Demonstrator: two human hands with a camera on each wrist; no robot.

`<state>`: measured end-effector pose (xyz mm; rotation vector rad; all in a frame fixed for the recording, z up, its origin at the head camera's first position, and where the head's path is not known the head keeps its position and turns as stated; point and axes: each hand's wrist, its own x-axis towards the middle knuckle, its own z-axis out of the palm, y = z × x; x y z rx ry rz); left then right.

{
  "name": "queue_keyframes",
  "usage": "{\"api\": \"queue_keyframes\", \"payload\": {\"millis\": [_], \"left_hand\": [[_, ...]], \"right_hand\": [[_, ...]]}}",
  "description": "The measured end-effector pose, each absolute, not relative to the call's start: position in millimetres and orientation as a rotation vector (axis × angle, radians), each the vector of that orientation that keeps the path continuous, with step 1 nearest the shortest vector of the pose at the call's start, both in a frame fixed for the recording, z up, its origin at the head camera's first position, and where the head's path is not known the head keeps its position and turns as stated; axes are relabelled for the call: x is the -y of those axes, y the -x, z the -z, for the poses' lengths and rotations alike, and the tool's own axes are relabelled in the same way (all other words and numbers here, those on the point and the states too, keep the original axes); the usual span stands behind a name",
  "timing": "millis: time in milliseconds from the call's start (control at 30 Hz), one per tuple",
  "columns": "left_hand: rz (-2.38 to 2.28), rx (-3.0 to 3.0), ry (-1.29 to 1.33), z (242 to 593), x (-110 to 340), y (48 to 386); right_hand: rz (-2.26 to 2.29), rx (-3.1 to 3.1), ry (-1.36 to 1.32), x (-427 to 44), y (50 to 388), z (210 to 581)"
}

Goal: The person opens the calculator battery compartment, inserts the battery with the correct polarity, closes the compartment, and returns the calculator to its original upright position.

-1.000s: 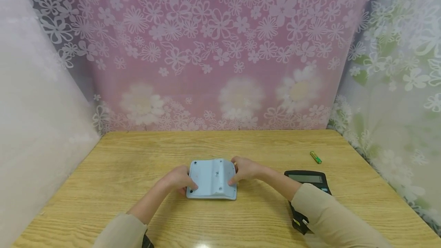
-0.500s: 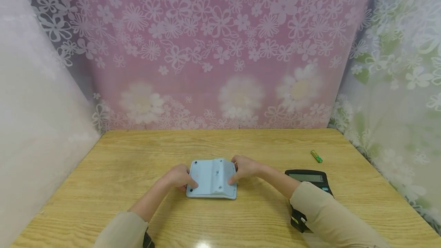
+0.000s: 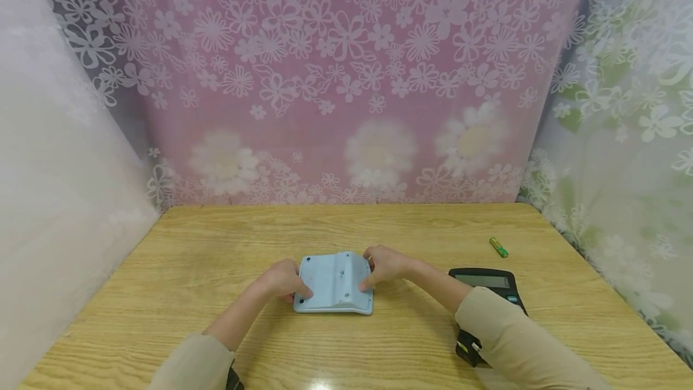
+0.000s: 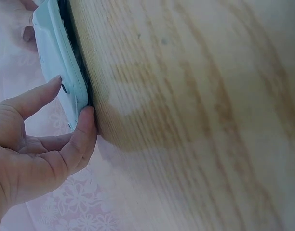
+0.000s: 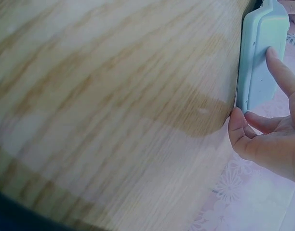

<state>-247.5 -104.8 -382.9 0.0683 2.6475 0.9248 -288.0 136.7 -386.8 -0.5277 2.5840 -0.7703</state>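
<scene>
A light blue calculator [image 3: 322,281] lies face down at the middle of the table, its back with dark round feet and a raised ridge turned up. My left hand [image 3: 283,278] holds its left end, thumb on the back and fingers at the edge. At the other end, my right hand [image 3: 385,265] grips the ridge side the same way. The left wrist view shows the left thumb [image 4: 39,98] pressing near a foot of the calculator [image 4: 58,57]. In the right wrist view, the right thumb [image 5: 282,74] rests on the calculator's back [image 5: 263,62]. Its key side is hidden.
A black calculator [image 3: 487,280] lies face up on the right, partly hidden by the right forearm. Behind it lies a green and yellow battery [image 3: 498,247]. The wooden table [image 3: 216,239] ends at a pink flowered curtain [image 3: 346,107], with pale curtains on both sides.
</scene>
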Motion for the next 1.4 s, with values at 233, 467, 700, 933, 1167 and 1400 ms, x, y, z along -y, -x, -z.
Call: {"api": "queue_keyframes", "payload": {"millis": [233, 467, 700, 933, 1167, 1400], "left_hand": [[-0.87, -2.688, -0.073, 380, 100, 244], [-0.821, -2.716, -0.112, 377, 98, 240], [-0.737, -2.779, -0.295, 379, 98, 242], [-0.62, -2.882, -0.658, 382, 98, 249], [-0.55, -2.827, -0.947, 381, 100, 248], [-0.48, -2.815, -1.063, 387, 104, 245]], "right_hand": [[0.729, -2.596, 0.58, -137, 290, 386], [0.719, -2.606, 0.592, -137, 287, 386], [0.742, -2.626, 0.559, -138, 282, 384], [0.881, -2.768, 0.447, -133, 276, 379], [0.885, -2.82, 0.383, -123, 274, 385], [0.827, -2.833, 0.325, -110, 269, 388]]}}
